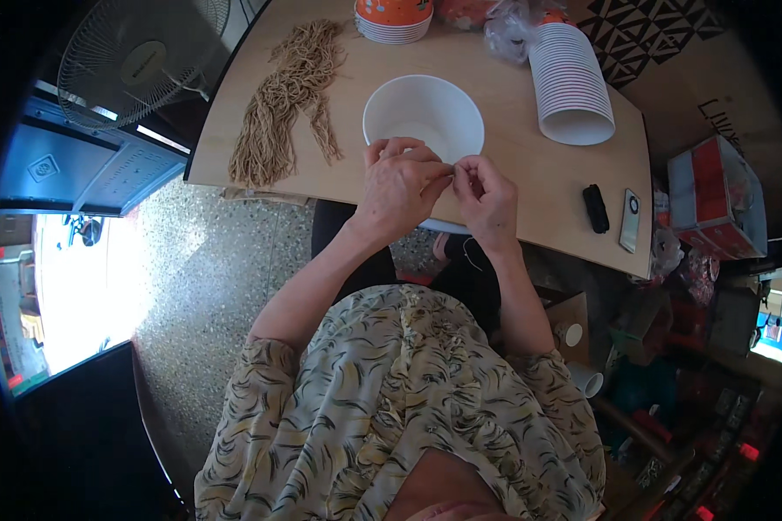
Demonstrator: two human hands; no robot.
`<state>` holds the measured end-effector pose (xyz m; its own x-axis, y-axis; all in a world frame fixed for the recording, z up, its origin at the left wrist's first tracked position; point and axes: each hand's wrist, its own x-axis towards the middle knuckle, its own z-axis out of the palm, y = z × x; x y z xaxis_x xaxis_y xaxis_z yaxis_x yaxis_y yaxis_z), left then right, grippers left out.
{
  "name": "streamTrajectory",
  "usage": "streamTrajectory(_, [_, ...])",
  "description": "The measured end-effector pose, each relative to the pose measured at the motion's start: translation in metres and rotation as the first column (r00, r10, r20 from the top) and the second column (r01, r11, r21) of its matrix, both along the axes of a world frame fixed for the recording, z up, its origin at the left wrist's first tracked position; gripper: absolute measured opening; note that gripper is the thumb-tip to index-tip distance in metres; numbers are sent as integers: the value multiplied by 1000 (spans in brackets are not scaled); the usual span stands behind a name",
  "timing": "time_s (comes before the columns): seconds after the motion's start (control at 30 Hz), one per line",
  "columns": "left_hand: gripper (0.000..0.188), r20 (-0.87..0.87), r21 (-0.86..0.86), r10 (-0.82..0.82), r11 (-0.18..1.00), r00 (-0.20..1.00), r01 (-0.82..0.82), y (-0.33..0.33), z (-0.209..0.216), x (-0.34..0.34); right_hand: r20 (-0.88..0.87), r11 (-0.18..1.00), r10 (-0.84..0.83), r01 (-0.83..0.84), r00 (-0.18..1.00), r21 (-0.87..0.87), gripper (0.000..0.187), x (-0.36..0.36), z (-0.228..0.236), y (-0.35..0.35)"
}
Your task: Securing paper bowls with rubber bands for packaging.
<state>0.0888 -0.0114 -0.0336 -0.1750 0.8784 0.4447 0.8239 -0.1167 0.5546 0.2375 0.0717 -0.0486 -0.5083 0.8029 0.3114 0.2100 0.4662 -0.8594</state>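
Speckled grey floor (pixel 235 234) below a pale wood-look tabletop (pixel 543 195), with a wire-guarded fan (pixel 139 69) and blue metal cabinet (pixel 69 165) off to the left. Near the front edge of the tabletop, one open white paper bucket (pixel 426 100), mouth facing up, inside bare and pale. Just over its near rim, left hand (pixel 395 191) with thumb and forefinger stretched rightward and brought together at the tips, other fingers bent. Close against those tips, right hand (pixel 491 204) with thumb and forefinger pinching, remaining fingers curled inward. Cannot tell what sits between the fingertips: too small and partly hidden. Left of the bucket, well apart from both hands, a loose bundle of tan twine (pixel 287 113), strands spread toward the table edge. Beyond the bucket, a short nested stack of orange-patterned paper buckets (pixel 393 22), rims down. Farther right, a long nested stack of white paper buckets (pixel 572 82) on its side, mouth toward the wearer, beside a crumpled clear plastic bag (pixel 508 35). Near the right corner, a small black oblong item (pixel 595 208) and a slim silvery phone-like device (pixel 630 221), side by side.
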Motion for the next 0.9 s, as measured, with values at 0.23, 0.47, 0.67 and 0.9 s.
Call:
streamTrajectory(0.23, [15, 160, -116, -10, 993, 987, 29, -2, 10, -4, -145, 994, -83, 72, 986, -85, 6, -3, 1, 12])
streamTrajectory(0.47, [14, 70, -151, -5, 988, 998, 16, -10, 20, -11, -212, 965, 110, -155, 971, -212, 6, 22, 69, 49])
streamTrajectory(0.67, [26, 97, -51, -116, 991, 988, 122, -2, 29, -22, -370, 811, 214, -376, 904, -449, 8, 39, 94, 59])
streamTrajectory(0.9, [40, 760, -142, -312, 776, 571, 614, 55, 66, -23, -348, 800, 305, -436, 887, -412, 10, 38, 95, 52])
